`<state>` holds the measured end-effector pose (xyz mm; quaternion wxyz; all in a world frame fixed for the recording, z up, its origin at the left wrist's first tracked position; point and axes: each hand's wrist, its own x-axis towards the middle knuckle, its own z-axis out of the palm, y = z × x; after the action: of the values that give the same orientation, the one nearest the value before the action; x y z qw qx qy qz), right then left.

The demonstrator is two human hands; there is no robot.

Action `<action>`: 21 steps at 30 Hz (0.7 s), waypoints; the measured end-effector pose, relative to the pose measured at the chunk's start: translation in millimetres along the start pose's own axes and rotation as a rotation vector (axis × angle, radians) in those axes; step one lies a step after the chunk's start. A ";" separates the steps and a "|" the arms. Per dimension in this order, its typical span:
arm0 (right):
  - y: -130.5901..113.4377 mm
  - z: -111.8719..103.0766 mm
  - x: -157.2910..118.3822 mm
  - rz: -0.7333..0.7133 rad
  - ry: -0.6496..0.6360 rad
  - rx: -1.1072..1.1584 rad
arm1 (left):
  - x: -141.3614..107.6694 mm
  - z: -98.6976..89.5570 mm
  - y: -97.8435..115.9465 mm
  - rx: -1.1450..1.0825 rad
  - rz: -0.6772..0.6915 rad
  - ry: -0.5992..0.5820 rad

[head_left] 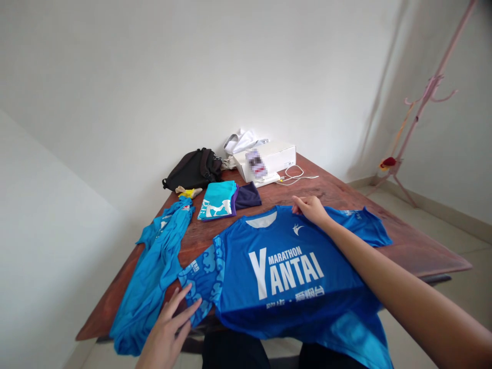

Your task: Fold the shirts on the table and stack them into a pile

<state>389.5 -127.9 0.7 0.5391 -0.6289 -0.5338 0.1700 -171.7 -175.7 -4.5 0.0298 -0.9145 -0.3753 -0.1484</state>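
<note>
A blue T-shirt with "Marathon Yantai" in white lies front up on the table, its lower part hanging over the near edge. At the shoulder seam beside the collar, my right hand is closed, with its fingers pinched on the fabric. My left hand is spread over the sleeve on the left, fingertips at the cuff and nothing gripped. Left of it lies a crumpled lighter blue shirt, also draping off the near edge. Behind the T-shirt sits a folded stack with a turquoise shirt on top and a dark folded cloth.
The wooden table stands against the wall. At its back are a black bag, a white box, a white cable, white cloth and a small yellow-grey item. A pink coat stand is at right.
</note>
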 end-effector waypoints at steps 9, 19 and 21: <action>0.2 1.0 -0.2 0.005 -0.003 -0.006 | 19.3 -16.5 18.2 -0.007 -0.197 0.209; -0.4 0.4 -0.3 0.006 -0.028 -0.011 | 31.3 -15.0 39.2 -0.330 -0.298 0.262; -0.9 0.8 -0.6 0.006 -0.026 -0.022 | 33.4 -14.1 45.5 -0.322 -0.280 0.268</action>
<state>388.2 -128.2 0.9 0.5245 -0.6342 -0.5408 0.1740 -121.1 -188.0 21.3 -0.0874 -0.8187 -0.4626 -0.3288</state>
